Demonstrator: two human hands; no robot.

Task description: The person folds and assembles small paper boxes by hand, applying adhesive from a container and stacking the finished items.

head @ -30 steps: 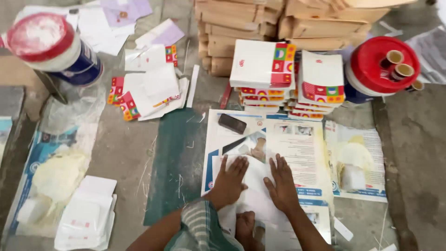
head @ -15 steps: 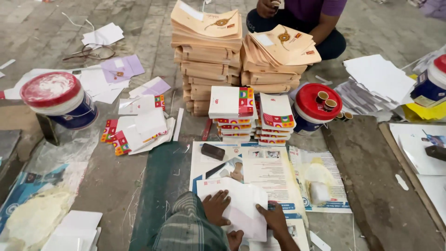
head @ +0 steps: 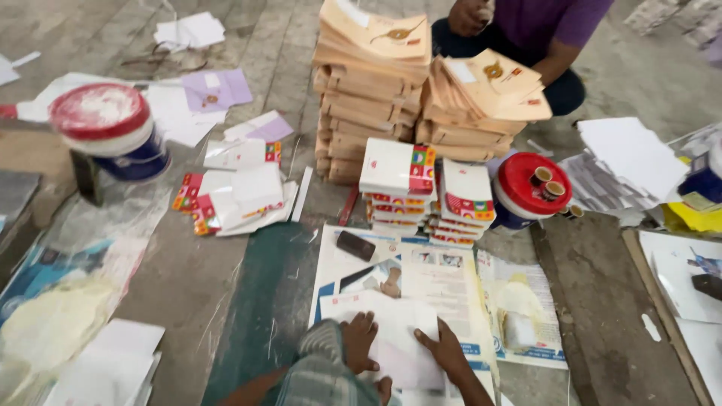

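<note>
1. The tan stacks [head: 368, 98] are seen far ahead of both hands. A second ago only their lower part was in view. The camera has been raised, so a person in purple [head: 541, 30] is now shown behind them.
2. The printed sheets [head: 451, 286] are spread on the floor under and just ahead of the hands. They have not been moved.
3. The card piles [head: 410, 180], white with coloured edges, stand ahead of the hands, between them and the tan stacks. They are unchanged.
4. A red-lidded tub [head: 526, 188] is placed ahead and to the right of the right hand. A white-lidded tub [head: 105, 128] is well off to the left of the left hand.
5. The white sheet [head: 395, 323] lies on the printed sheets, directly under both hands. Half a second ago one part of it was lifted between the hands. Now it is laid down and looks flatter, so the handling is judged to have passed from lifting to pressing down.
6. The right hand [head: 444, 349] is laid open on the sheet with the fingers stretched leftward. Nothing is gripped.
7. The left hand [head: 359, 342] is set on the sheet's near left part with the fingers bent. Whether the paper's edge is pinched or only pressed cannot be told.
8. A small dark block [head: 355, 245] lies untouched just ahead of the left hand.
</note>
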